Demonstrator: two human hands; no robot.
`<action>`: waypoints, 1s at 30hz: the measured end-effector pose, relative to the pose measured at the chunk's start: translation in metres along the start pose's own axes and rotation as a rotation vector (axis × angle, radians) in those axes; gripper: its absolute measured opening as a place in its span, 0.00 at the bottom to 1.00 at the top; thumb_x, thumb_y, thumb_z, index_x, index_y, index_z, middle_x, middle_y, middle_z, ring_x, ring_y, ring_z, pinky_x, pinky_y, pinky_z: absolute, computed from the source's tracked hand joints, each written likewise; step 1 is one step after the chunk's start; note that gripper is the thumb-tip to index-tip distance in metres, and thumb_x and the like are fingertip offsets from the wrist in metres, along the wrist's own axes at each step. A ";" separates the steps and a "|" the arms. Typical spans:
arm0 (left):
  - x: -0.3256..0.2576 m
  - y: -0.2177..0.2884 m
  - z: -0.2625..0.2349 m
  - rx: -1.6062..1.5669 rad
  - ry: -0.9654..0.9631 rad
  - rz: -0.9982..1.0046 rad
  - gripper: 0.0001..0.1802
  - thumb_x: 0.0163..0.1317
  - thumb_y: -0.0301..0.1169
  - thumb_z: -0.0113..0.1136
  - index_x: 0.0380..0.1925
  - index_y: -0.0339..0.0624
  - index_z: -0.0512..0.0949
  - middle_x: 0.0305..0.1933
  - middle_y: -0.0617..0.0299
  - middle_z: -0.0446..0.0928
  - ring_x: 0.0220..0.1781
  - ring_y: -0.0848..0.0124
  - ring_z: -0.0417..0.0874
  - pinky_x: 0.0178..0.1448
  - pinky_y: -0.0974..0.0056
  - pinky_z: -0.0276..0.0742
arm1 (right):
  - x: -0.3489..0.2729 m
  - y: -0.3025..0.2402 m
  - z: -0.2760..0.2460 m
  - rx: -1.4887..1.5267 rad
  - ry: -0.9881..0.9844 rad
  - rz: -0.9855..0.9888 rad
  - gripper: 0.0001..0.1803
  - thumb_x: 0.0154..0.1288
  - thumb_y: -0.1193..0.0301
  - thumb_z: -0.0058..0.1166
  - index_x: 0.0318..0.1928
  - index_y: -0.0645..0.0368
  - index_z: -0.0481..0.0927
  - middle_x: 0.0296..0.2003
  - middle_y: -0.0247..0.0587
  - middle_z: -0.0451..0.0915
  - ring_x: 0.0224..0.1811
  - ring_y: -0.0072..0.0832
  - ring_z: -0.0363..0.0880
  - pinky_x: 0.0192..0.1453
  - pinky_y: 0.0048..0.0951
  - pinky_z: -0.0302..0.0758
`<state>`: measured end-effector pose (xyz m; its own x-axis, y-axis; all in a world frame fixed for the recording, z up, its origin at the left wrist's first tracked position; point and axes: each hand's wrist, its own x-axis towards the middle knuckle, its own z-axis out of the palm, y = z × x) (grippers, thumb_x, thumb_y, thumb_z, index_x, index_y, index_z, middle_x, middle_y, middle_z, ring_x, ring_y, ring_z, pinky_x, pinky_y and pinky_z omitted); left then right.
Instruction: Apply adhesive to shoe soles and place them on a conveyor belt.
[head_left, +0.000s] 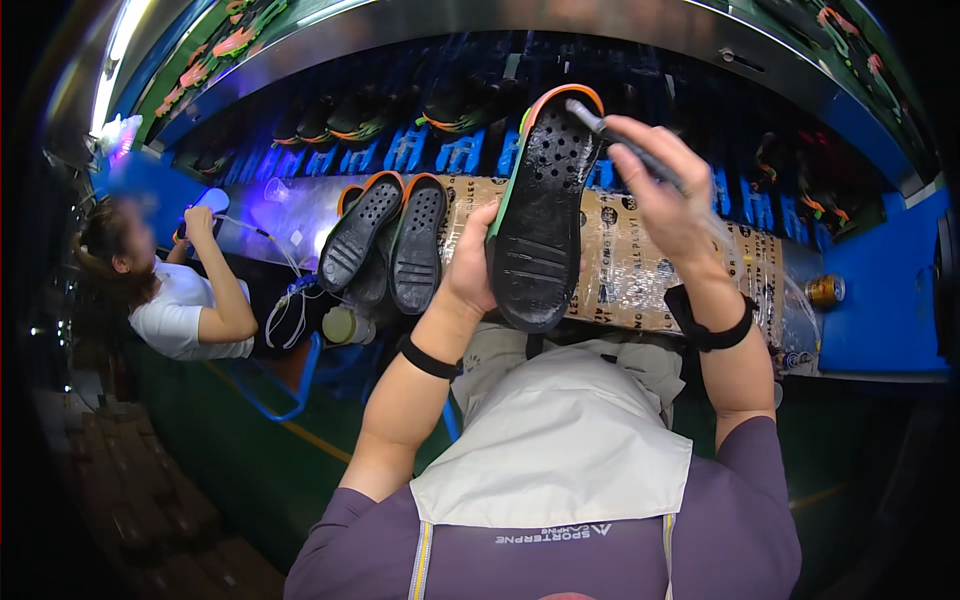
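My left hand (470, 262) is closed round the side of a black shoe sole (538, 225) with an orange and green rim. Its inner face is turned up toward me, with round holes at the far end and ridges across the near end. Part of that surface looks wet and shiny. My right hand (665, 185) grips a brush (640, 148) with a dark handle, its tip touching the far, orange-rimmed end of the sole. To the left, several similar soles (358, 230) lean together on the bench, one with an orange rim showing.
Printed cardboard under clear film covers the bench (640, 270). A gold can (825, 291) stands at the right end. Blue holders carry shoe parts (470, 105) behind the bench. At left, a co-worker (190, 290) holds a sole, near a pale round tub (345, 325).
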<state>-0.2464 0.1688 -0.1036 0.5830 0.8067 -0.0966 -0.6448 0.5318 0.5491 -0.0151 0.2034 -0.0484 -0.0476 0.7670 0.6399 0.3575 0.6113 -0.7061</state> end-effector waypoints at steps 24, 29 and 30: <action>-0.011 -0.020 -0.035 0.036 0.069 0.293 0.33 0.83 0.54 0.39 0.72 0.40 0.70 0.69 0.51 0.78 0.68 0.58 0.81 0.75 0.47 0.75 | -0.038 0.015 0.019 0.418 -0.260 0.445 0.14 0.72 0.69 0.62 0.54 0.60 0.89 0.34 0.35 0.86 0.38 0.21 0.82 0.47 0.26 0.79; -0.015 -0.035 -0.037 0.250 0.131 0.238 0.33 0.80 0.55 0.48 0.73 0.43 0.68 0.69 0.55 0.78 0.69 0.61 0.80 0.75 0.50 0.75 | -0.046 0.037 0.036 0.271 -0.098 0.437 0.13 0.73 0.68 0.62 0.53 0.61 0.89 0.37 0.33 0.84 0.40 0.18 0.78 0.47 0.24 0.76; -0.015 -0.037 -0.039 0.290 0.158 0.220 0.34 0.80 0.55 0.51 0.74 0.44 0.68 0.69 0.56 0.78 0.70 0.61 0.79 0.75 0.50 0.74 | -0.048 0.030 0.038 0.083 -0.007 0.322 0.13 0.73 0.68 0.62 0.52 0.61 0.89 0.38 0.33 0.85 0.40 0.18 0.78 0.47 0.24 0.77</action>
<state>-0.2510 0.1470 -0.1549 0.3484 0.9351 -0.0648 -0.5661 0.2650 0.7806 -0.0370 0.1922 -0.1121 0.0495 0.9245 0.3779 0.2783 0.3506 -0.8942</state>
